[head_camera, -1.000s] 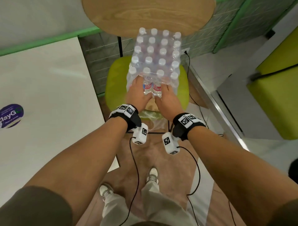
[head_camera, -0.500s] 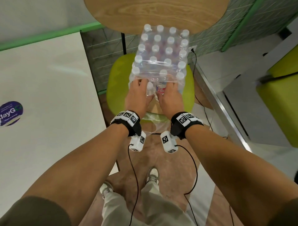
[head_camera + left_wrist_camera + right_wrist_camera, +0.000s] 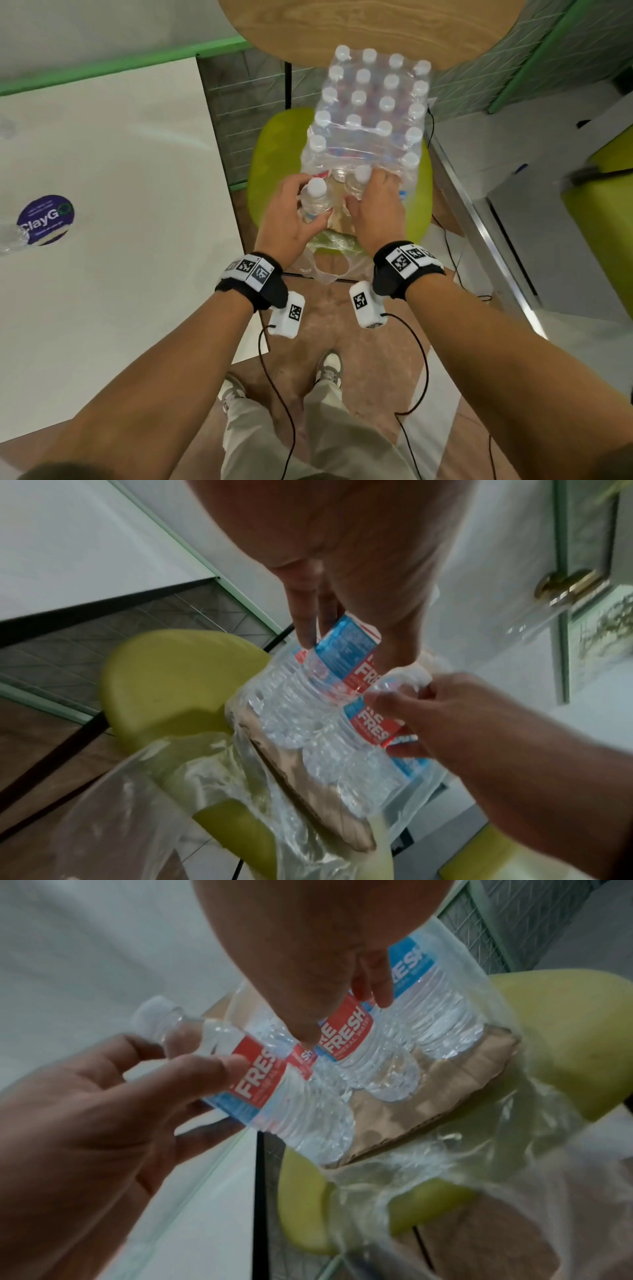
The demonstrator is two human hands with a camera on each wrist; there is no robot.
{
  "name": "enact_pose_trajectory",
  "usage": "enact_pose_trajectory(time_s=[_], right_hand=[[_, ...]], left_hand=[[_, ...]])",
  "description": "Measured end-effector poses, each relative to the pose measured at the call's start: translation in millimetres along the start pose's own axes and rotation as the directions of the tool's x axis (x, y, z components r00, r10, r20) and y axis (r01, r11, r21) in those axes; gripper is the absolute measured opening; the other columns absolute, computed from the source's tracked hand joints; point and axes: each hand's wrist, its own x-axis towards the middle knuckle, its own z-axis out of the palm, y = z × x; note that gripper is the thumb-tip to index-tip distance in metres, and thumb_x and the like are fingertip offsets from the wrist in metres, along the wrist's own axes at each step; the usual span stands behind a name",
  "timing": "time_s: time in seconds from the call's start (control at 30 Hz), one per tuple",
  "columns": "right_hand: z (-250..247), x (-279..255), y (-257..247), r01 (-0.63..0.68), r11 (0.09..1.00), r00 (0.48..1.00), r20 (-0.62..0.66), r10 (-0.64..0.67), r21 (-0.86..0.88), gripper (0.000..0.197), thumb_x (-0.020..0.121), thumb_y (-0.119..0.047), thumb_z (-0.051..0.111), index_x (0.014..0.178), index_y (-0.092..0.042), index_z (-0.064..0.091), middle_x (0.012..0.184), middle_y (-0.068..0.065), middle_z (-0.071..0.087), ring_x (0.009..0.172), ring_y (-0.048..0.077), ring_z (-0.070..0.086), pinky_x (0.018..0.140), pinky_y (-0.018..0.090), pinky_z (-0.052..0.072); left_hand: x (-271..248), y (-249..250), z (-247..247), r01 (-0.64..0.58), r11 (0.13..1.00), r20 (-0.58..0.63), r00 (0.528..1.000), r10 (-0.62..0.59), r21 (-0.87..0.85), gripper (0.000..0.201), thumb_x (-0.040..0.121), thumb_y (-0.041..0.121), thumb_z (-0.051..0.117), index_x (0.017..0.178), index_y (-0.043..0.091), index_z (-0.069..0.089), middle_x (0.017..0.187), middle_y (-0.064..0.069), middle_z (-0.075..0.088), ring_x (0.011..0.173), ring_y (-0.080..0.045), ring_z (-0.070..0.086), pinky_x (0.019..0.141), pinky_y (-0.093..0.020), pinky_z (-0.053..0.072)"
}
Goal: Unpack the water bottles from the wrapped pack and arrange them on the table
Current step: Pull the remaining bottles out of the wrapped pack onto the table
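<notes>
The shrink-wrapped pack of water bottles stands on a yellow-green stool, its near end torn open. My left hand grips one bottle with a white cap and a red and blue label, tilted and drawn out of the opening. My right hand holds the neighbouring bottle, which stands upright on the pack's cardboard base. In the left wrist view my left fingers wrap the bottle, and the right hand clasps the bottle beside it.
A white table with a purple sticker lies to the left. A round wooden tabletop sits beyond the pack. Torn wrap hangs off the stool's front. Green seats and a metal rail are at the right.
Both hands were at the pack's open end. The left hand has since pulled one bottle out toward me, and the right hand has closed on the bottle beside it.
</notes>
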Motion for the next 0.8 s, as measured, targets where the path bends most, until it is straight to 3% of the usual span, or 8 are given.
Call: enact_pose_trajectory(time_s=[0.1,0.23,0.33,0.47,0.6,0.7,0.8], right_hand=[[2,-22,-13,0.010,0.985,1.000,-0.023,-0.007,0.172,0.047,0.083,-0.032,0.066,0.122,-0.018,0.043,0.120,0.003,0.054,0.107,0.025,0.057,0.084,0.044,0.052],[13,-57,-62,0.147,0.955,0.989,-0.056,-0.137,0.259,0.042,0.082,-0.040,0.065,0.116,-0.023,0.048,0.106,-0.004,0.056,0.096,0.018,0.055,0.079,0.039,0.051],[36,-75,-118,0.239,0.883,0.957,0.058,-0.285,0.405,0.038,0.082,-0.041,0.069,0.110,-0.026,0.047,0.102,-0.005,0.057,0.091,0.016,0.058,0.078,0.034,0.051],[86,-91,-204,0.294,0.802,0.849,0.244,-0.469,0.521,0.041,0.083,-0.037,0.071,0.116,-0.027,0.049,0.110,-0.008,0.058,0.096,0.010,0.059,0.081,0.023,0.051],[149,-108,-287,0.351,0.777,0.753,0.335,-0.566,0.523,0.046,0.084,-0.039,0.070,0.121,-0.024,0.047,0.114,-0.004,0.057,0.098,0.016,0.058,0.085,0.039,0.053],[192,-125,-348,0.377,0.772,0.701,0.387,-0.598,0.511,0.048,0.084,-0.035,0.070,0.123,-0.024,0.045,0.117,-0.002,0.055,0.097,0.018,0.058,0.085,0.041,0.053],[229,-139,-398,0.411,0.773,0.673,0.411,-0.615,0.484,0.051,0.085,-0.031,0.072,0.126,-0.022,0.044,0.119,0.002,0.051,0.096,0.022,0.058,0.084,0.041,0.053]], left_hand=[[-25,3,-34,0.070,0.993,-0.118,0.990,-0.081,-0.094,0.057,0.076,0.035,0.086,0.122,0.023,0.053,0.118,0.006,0.061,0.108,-0.008,0.062,0.088,-0.030,0.057],[-62,-12,-100,0.157,0.978,-0.276,0.942,-0.190,-0.135,0.056,0.076,0.032,0.086,0.120,0.024,0.053,0.118,0.010,0.062,0.108,-0.006,0.061,0.084,-0.029,0.058],[-85,-38,-156,0.251,0.953,-0.405,0.863,-0.300,-0.172,0.056,0.076,0.032,0.086,0.120,0.026,0.051,0.118,0.012,0.061,0.108,-0.003,0.060,0.085,-0.027,0.059],[-116,-83,-235,0.324,0.917,-0.545,0.737,-0.399,-0.234,0.056,0.077,0.028,0.085,0.122,0.022,0.052,0.119,0.011,0.061,0.108,0.001,0.059,0.087,-0.024,0.058],[-145,-131,-309,0.370,0.884,-0.643,0.611,-0.462,-0.284,0.057,0.078,0.024,0.084,0.124,0.022,0.051,0.121,0.009,0.060,0.110,0.002,0.059,0.088,-0.019,0.055],[-165,-171,-360,0.419,0.859,-0.694,0.525,-0.493,-0.294,0.057,0.078,0.022,0.083,0.125,0.020,0.051,0.122,0.006,0.060,0.109,-0.003,0.059,0.089,-0.023,0.056],[-179,-209,-399,0.458,0.838,-0.712,0.477,-0.514,-0.298,0.057,0.078,0.020,0.082,0.125,0.018,0.050,0.120,0.006,0.059,0.103,0.006,0.058,0.090,-0.028,0.057]])
